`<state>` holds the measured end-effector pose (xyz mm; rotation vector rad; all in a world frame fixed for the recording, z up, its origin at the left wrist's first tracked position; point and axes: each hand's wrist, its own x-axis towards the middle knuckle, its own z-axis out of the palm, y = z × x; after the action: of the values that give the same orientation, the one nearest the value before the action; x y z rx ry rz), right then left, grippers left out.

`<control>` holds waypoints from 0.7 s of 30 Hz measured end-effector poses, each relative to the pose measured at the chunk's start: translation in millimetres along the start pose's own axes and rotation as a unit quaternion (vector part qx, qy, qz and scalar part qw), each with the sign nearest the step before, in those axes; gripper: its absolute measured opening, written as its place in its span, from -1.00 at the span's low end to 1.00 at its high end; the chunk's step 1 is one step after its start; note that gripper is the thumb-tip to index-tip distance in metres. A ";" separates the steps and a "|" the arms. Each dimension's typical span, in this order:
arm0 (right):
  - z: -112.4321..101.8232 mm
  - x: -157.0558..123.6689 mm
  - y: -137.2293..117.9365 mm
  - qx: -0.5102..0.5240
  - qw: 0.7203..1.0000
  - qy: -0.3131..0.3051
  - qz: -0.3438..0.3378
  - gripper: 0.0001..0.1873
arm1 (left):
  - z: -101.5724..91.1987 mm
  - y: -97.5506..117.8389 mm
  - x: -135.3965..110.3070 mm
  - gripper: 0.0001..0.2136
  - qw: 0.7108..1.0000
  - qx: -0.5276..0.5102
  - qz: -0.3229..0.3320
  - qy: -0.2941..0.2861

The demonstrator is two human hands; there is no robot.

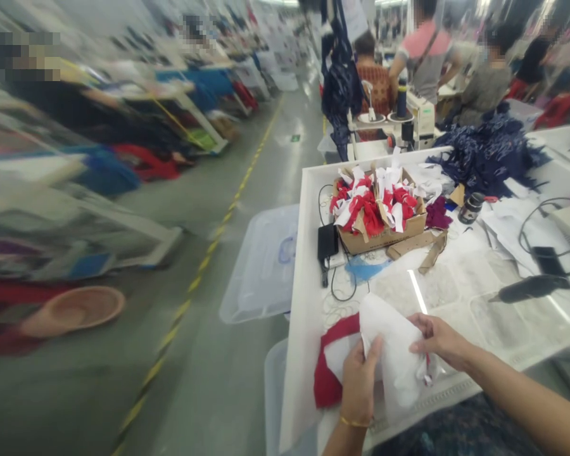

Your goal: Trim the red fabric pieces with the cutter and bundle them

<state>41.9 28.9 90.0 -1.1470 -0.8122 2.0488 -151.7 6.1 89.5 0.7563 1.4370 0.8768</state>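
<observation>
My left hand [358, 383] pinches the lower left edge of a white fabric piece [392, 345], thumb on top, a thin bracelet at the wrist. My right hand [439, 342] grips the same white piece at its right side, fingers curled over it. A red fabric piece [325, 373] lies under and left of the white one, at the near edge of the white table [308, 297]. Both hands hold the piece just above the tabletop.
A cardboard box [384, 234] filled with red and white fabric scraps stands mid-table. Beside it lie a black adapter [327, 242] with cables, a dark jar [470, 208], navy fabric [484, 155], papers and a black tool [532, 288]. A clear bin [263, 266] sits left. People work behind.
</observation>
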 end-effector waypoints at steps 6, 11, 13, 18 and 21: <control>1.4 -9.0 1.6 -0.035 0.996 0.077 0.004 -0.45 | 9.8 -15.3 5.3 -0.24 0.996 0.012 -0.018 -0.085; -9.5 -11.2 -3.5 -0.028 0.987 0.156 -0.012 -0.45 | 28.1 -26.3 10.8 -0.40 0.986 0.087 -0.026 -0.143; -19.7 -10.7 -5.8 -0.020 0.978 0.206 -0.026 -0.40 | 33.8 -23.9 13.8 -0.43 0.981 0.156 0.011 -0.115; -63.2 -12.5 -13.2 -0.004 0.945 0.323 -0.050 -0.32 | 46.9 -12.9 33.6 -0.45 0.977 0.193 0.057 -0.066; -90.3 -16.7 -15.2 0.008 0.930 0.365 -0.040 -0.33 | 56.7 -2.4 57.2 -0.46 0.978 0.190 0.075 -0.045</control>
<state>131.9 43.2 71.1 -1.6728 -0.4486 1.3769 -98.3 58.6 59.6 1.1883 1.4989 0.6759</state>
